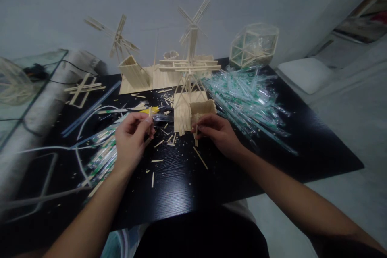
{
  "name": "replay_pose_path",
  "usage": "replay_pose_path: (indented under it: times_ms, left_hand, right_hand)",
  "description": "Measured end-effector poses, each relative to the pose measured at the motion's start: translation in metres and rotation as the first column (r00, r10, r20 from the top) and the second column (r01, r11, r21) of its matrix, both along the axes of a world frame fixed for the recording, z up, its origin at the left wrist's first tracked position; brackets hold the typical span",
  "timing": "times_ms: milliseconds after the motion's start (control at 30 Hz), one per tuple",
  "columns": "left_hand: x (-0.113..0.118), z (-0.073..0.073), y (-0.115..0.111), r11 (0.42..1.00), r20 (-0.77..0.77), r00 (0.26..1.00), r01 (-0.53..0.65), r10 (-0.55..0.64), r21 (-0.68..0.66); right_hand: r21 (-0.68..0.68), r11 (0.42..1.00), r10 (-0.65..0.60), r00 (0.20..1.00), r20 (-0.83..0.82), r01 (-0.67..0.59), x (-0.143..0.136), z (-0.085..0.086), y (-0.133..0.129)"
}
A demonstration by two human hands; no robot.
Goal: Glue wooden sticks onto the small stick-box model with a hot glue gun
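The left hand (133,135) pinches a short wooden stick (150,111) between thumb and fingers, and the right hand (218,132) grips a second short stick (196,142), upright and apart from the first. Between and below the hands, cut pieces (171,140) litter the black tabletop (217,181). Just beyond the right hand stands an open stick-built box (204,106); past it to the right spreads a heap of clear wrappers (246,92). Packaged sticks (104,155) lie just left of the left hand.
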State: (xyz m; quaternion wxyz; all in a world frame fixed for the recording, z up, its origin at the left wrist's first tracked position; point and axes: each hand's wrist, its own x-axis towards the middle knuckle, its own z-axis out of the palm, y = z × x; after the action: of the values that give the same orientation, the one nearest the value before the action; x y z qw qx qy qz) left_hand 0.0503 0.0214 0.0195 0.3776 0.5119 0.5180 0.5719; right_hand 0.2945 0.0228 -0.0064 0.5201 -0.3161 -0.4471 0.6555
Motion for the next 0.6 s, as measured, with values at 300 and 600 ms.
replay_pose_path:
  times_ms: [300, 600]
  left_hand:
    - [0.0000, -0.0001, 0.0003, 1.000, -0.007, 1.000, -0.005, 0.005, -0.004]
    - [-0.0001, -0.0016, -0.0001, 1.000, -0.007, 1.000, 0.029, -0.029, -0.008]
  right_hand:
    - [-0.027, 0.999, 0.028, 0.999, -0.030, -0.029, 0.0014, -0.0012, 0.0010]
    - [0.003, 1.000, -0.030, 0.994, 0.108, 0.030, 0.0006, 0.0022, 0.0000]
